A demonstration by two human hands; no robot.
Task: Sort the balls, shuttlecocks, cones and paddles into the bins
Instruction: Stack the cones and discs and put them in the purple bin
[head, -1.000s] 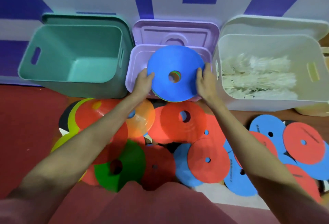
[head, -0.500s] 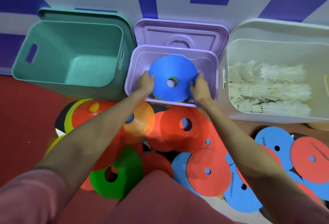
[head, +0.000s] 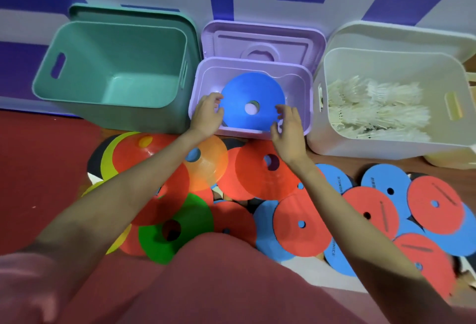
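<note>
A blue disc cone (head: 251,97) lies inside the purple bin (head: 307,97), on top of other cones. My left hand (head: 207,115) hovers at the bin's front left, fingers loosely curled beside the cone's edge and holding nothing. My right hand (head: 287,124) is at the front right, fingers spread and apart from the cone. Several disc cones, orange (head: 262,171), green (head: 175,228) and yellow (head: 110,153), lie on the floor in front. Round red and blue paddles (head: 298,226) are scattered to the right.
An empty teal bin (head: 46,74) stands at the left. A white bin (head: 319,128) with shuttlecocks (head: 376,110) stands at the right. The bins' lids lean against the purple-and-white wall. Red floor lies at the left; my pink-clad knee fills the bottom.
The stack with the blue cone went down into the purple bin. Both hands let go of it and pulled back slightly toward the bin's front edge.
</note>
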